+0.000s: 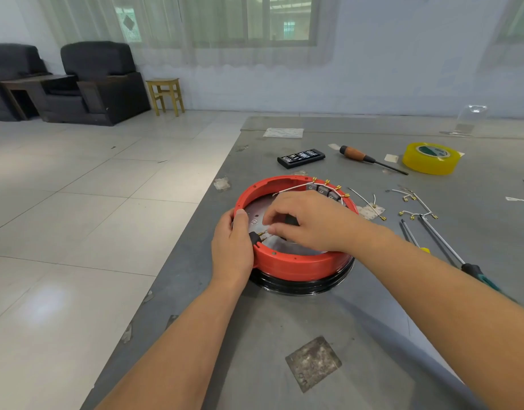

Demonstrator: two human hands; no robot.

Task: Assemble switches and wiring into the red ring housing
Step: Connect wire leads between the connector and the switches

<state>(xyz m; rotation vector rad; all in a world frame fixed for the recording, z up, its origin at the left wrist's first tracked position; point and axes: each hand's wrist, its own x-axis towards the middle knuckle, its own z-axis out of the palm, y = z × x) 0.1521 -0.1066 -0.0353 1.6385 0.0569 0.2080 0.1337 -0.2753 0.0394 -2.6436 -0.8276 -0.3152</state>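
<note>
left hand (pixel 232 247) grips red ring housing (pixel 296 266) | right hand (pixel 308 221) curled inside

Grey table (pixel 284 335) bears red ring housing (pixel 296 264), tape roll (pixel 431 158), screwdrivers (pixel 370 159).

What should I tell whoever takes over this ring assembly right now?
Left hand grips the red ring housing's near-left rim, thumb by a black switch there.
Right hand reaches inside; its fingertips are at that switch's gold terminals, though a pinch isn't clear.
Done: a row of wired switches on the far rim.
Left: loose wire leads lie on the table to the right, with screwdrivers nearby.
</note>
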